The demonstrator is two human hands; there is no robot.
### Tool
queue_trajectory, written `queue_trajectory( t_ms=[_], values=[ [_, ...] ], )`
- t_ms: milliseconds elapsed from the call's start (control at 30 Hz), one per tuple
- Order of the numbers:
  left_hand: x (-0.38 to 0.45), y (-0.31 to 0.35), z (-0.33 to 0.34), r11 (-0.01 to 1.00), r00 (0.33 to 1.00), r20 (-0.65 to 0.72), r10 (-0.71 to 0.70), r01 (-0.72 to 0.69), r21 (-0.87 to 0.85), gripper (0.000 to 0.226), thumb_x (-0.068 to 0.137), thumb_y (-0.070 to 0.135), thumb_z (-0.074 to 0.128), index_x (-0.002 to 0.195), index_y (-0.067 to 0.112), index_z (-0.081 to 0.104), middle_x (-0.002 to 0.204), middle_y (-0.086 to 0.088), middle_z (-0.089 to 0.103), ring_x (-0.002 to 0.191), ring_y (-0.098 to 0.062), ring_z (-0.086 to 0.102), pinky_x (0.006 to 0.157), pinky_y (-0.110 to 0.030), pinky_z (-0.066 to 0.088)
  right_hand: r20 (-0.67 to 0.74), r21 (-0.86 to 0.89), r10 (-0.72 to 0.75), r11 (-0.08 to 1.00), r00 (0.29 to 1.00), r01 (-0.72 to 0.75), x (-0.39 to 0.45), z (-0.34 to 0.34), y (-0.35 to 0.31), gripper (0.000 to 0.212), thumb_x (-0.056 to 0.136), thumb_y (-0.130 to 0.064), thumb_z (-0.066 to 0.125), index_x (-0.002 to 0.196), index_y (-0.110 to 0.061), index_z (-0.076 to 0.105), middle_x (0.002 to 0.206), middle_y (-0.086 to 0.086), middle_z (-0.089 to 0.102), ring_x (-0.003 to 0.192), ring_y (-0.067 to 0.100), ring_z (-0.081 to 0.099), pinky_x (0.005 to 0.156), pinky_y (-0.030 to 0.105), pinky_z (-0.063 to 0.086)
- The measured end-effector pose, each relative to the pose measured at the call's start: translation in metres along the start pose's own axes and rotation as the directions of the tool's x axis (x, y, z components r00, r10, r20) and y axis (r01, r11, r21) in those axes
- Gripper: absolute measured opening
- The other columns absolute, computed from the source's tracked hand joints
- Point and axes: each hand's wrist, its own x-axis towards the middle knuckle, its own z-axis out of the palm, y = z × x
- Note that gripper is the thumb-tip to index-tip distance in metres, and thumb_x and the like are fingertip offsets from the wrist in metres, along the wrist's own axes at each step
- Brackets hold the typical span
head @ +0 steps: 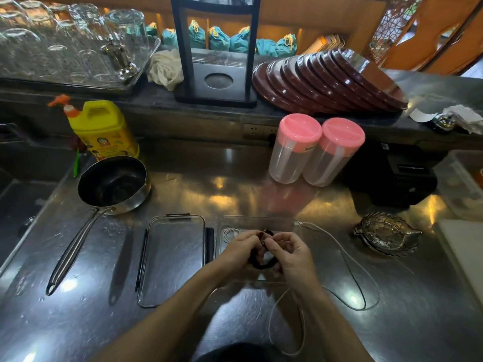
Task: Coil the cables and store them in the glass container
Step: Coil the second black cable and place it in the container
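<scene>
The worktop (183,189) is showing as dark, shiny grey, catching yellow and white glints. On it, the bottle (104,129) is glowing bright yellow with an orange nozzle, and the two jars (313,152) are wearing pink lids over clear, frosted bodies. Behind the jars, the stacked plates (329,82) are gleaming dark reddish brown. Nearer than the jars, a black cable (262,265) is curling between the hands (266,252), and a white cable (366,283) is trailing beside a silvery patterned dish (386,233).

Both forearms are bare, with no sleeves, rings or watch visible.
</scene>
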Motion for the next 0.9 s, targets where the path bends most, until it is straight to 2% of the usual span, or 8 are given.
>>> queue_trajectory(
  t_ms=[100, 233, 333, 433, 500, 633, 767, 900],
  values=[
    [0.000, 0.002, -0.005, 0.999, 0.999, 0.031, -0.034, 0.033, 0.035, 0.046, 0.067, 0.010, 0.050, 0.106, 0.003, 0.072, 0.066, -0.002, 0.058, 0.063, -0.012, 0.053, 0.062, -0.024, 0.044, 0.049, 0.020, 0.023, 1.000, 0.999, -0.024, 0.000, -0.002, 0.005, 0.015, 0.091, -0.004, 0.072, 0.103, -0.006, 0.063, 0.082, 0.009, 0.076, 0.050, 0.011, 0.065, 0.040, 0.021, 0.047],
    [0.001, 0.004, -0.009, 1.000, 0.997, 0.073, -0.024, 0.025, -0.014, 0.037, 0.068, 0.009, 0.050, 0.094, 0.012, 0.076, 0.075, -0.008, 0.059, 0.072, -0.019, 0.053, 0.068, -0.029, 0.042, 0.075, 0.063, 0.069, 0.995, 0.995, -0.073, -0.001, -0.003, 0.008, 0.026, 0.091, 0.002, 0.070, 0.115, -0.004, 0.061, 0.080, 0.001, 0.078, 0.047, 0.014, 0.065, 0.041, 0.024, 0.050],
    [0.004, 0.005, -0.012, 0.999, 0.999, 0.042, -0.027, 0.029, -0.045, 0.041, 0.084, 0.011, 0.047, 0.115, 0.002, 0.073, 0.094, -0.022, 0.058, 0.090, -0.031, 0.051, 0.073, -0.031, 0.045, 0.090, 0.112, 0.109, 0.987, 0.990, -0.119, -0.003, -0.005, 0.010, 0.022, 0.092, -0.003, 0.070, 0.113, -0.004, 0.063, 0.084, 0.009, 0.079, 0.047, 0.019, 0.065, 0.042, 0.030, 0.055],
    [0.003, 0.004, -0.016, 0.998, 0.999, 0.045, -0.006, 0.004, 0.056, 0.035, 0.103, 0.009, 0.040, 0.122, 0.000, 0.068, 0.086, -0.018, 0.060, 0.079, -0.025, 0.055, 0.073, -0.029, 0.049, 0.099, 0.138, 0.113, 0.982, 0.989, -0.126, -0.005, -0.006, 0.011, 0.013, 0.094, -0.002, 0.067, 0.107, -0.001, 0.066, 0.077, 0.012, 0.076, 0.045, 0.017, 0.063, 0.042, 0.030, 0.055],
    [0.001, 0.005, -0.019, 0.999, 0.999, 0.052, 0.001, -0.004, 0.052, 0.032, 0.106, 0.010, 0.042, 0.126, 0.004, 0.066, 0.086, -0.014, 0.066, 0.078, -0.021, 0.062, 0.075, -0.030, 0.052, 0.080, 0.161, 0.097, 0.981, 0.992, -0.109, -0.004, -0.008, 0.012, 0.012, 0.094, -0.002, 0.067, 0.105, -0.001, 0.069, 0.078, 0.015, 0.075, 0.045, 0.020, 0.062, 0.041, 0.028, 0.053],
    [0.002, 0.003, -0.023, 1.000, 0.998, -0.061, -0.017, 0.018, 0.011, 0.024, 0.104, 0.014, 0.053, 0.123, 0.001, 0.058, 0.091, -0.015, 0.074, 0.077, -0.021, 0.070, 0.075, -0.037, 0.056, 0.060, 0.201, 0.078, 0.976, 0.995, -0.088, 0.001, -0.012, 0.012, 0.013, 0.093, -0.003, 0.068, 0.106, -0.001, 0.071, 0.084, 0.018, 0.075, 0.052, 0.024, 0.064, 0.042, 0.030, 0.055],
    [-0.002, 0.007, -0.029, 0.998, 0.999, 0.038, -0.009, 0.007, 0.062, 0.026, 0.097, 0.017, 0.066, 0.116, 0.000, 0.070, 0.091, -0.011, 0.073, 0.083, -0.020, 0.067, 0.086, -0.039, 0.051, 0.071, 0.165, 0.054, 0.984, 0.996, -0.065, 0.002, -0.011, 0.008, 0.011, 0.092, -0.005, 0.069, 0.103, -0.003, 0.072, 0.080, 0.015, 0.075, 0.059, 0.026, 0.067, 0.046, 0.031, 0.055],
    [-0.004, 0.014, -0.039, 0.989, 0.993, 0.107, -0.047, 0.032, 0.143, 0.027, 0.093, 0.022, 0.070, 0.114, 0.006, 0.076, 0.090, -0.007, 0.072, 0.082, -0.018, 0.061, 0.075, -0.027, 0.045, 0.081, 0.166, 0.059, 0.984, 0.995, -0.072, 0.000, -0.010, 0.005, 0.007, 0.093, -0.004, 0.069, 0.098, -0.004, 0.073, 0.079, 0.013, 0.075, 0.052, 0.022, 0.066, 0.044, 0.032, 0.054]
  ],
)
